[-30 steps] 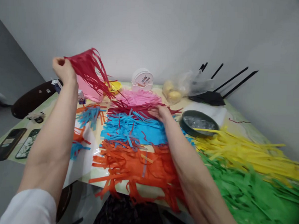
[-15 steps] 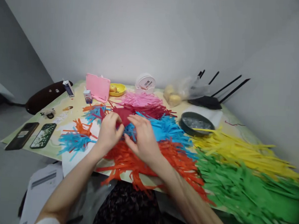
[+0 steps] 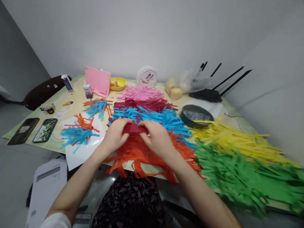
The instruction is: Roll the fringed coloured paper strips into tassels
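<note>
My left hand [image 3: 116,135] and my right hand [image 3: 157,138] both pinch a dark red piece of fringed paper [image 3: 134,128] between them, held just above the orange fringed paper [image 3: 139,154] at the table's near edge. Behind it lie blue fringed paper [image 3: 164,117], a dark red pile [image 3: 144,104] and pink fringed paper [image 3: 141,93]. Yellow fringed paper [image 3: 237,140] and green fringed paper [image 3: 240,173] spread out to the right.
Two phones [image 3: 32,130] lie at the left edge. Small blue and orange fringe bundles [image 3: 77,132] rest on a white sheet. A dark bowl [image 3: 196,115], a pink case [image 3: 97,81], a yellow dish [image 3: 118,83], a white tub [image 3: 146,75] and a bag of fruit [image 3: 176,89] stand at the back.
My left hand came down from high on the left with the dark red paper. Both hands met over the table and now hold the bunched piece together, nearer to me.
</note>
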Demonstrator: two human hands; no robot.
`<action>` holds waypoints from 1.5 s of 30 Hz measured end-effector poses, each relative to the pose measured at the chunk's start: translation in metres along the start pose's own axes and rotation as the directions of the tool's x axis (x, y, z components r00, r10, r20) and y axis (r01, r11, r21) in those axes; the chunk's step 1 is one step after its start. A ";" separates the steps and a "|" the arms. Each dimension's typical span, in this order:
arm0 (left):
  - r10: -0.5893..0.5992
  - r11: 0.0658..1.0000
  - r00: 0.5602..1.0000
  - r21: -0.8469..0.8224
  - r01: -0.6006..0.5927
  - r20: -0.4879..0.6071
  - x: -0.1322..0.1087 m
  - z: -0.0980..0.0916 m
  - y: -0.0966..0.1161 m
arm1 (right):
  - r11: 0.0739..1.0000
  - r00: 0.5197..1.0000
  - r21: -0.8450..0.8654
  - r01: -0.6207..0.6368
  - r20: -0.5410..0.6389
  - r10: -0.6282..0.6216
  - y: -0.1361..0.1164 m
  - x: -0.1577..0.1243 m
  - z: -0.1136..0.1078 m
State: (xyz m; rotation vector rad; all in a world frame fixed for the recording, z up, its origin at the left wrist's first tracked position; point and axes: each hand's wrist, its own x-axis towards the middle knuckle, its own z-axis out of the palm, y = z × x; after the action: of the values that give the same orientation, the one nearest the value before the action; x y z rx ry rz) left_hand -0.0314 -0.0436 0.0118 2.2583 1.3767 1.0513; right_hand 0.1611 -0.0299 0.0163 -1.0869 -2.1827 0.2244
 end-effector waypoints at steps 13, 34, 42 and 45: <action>-0.111 0.942 0.977 -0.294 0.162 0.182 0.021 -0.023 0.008 | 0.969 0.979 0.186 -0.162 0.154 0.134 0.016 0.001 -0.055; 0.017 0.852 0.939 -0.496 0.166 0.343 0.007 -0.050 0.011 | 0.572 0.969 0.784 -0.241 0.159 0.191 0.031 -0.020 -0.046; -0.064 0.745 0.879 -0.563 0.357 0.472 0.013 -0.044 0.020 | 0.675 0.989 0.724 -0.143 0.121 0.079 0.025 -0.015 -0.059; -0.154 0.775 0.811 -0.441 0.453 0.564 0.015 -0.037 0.022 | 0.756 0.984 0.644 -0.120 0.179 0.003 0.030 -0.013 -0.070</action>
State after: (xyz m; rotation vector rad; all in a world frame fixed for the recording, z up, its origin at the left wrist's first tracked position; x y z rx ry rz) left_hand -0.0393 -0.0459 0.0569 1.6178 0.9980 0.5774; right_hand 0.2302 -0.0302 0.0498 -0.7421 -1.9509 1.0635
